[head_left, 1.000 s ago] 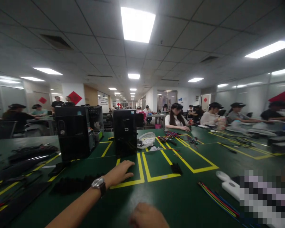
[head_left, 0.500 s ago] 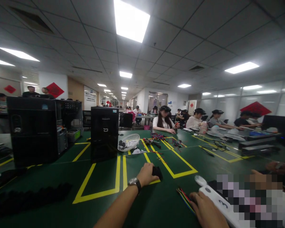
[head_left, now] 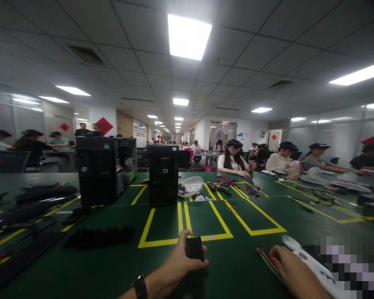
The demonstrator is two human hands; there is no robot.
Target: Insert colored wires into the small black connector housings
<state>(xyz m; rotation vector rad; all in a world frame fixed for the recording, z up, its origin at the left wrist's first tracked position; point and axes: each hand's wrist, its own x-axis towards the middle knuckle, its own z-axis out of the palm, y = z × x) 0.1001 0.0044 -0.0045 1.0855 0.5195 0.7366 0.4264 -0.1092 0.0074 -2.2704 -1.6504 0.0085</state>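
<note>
My left hand [head_left: 185, 257], with a dark watch on its wrist, grips a small black box-shaped piece [head_left: 194, 248] between thumb and fingers. It is just above the green table, on the near side of a yellow-taped rectangle. My right hand [head_left: 288, 265] is low at the right with its fingers curled; what is inside them is hidden. A bundle of red, yellow, green and blue wires [head_left: 269, 262] runs beside and under that hand. Against its other side lies a long white piece [head_left: 314, 268] with a round end and a "3" on it.
Two black computer towers [head_left: 163, 176] [head_left: 96, 172] stand at the left. Beyond the tape lie a white basket [head_left: 193, 187], tools and tangled wires [head_left: 226, 181]. A black fuzzy strip [head_left: 99, 237] lies front left. A person in white [head_left: 233, 162] sits across the table.
The view has swung left. My left hand has drawn nearer to me and turned, showing more of the black piece. My right hand stays beside the wires and white piece.
</note>
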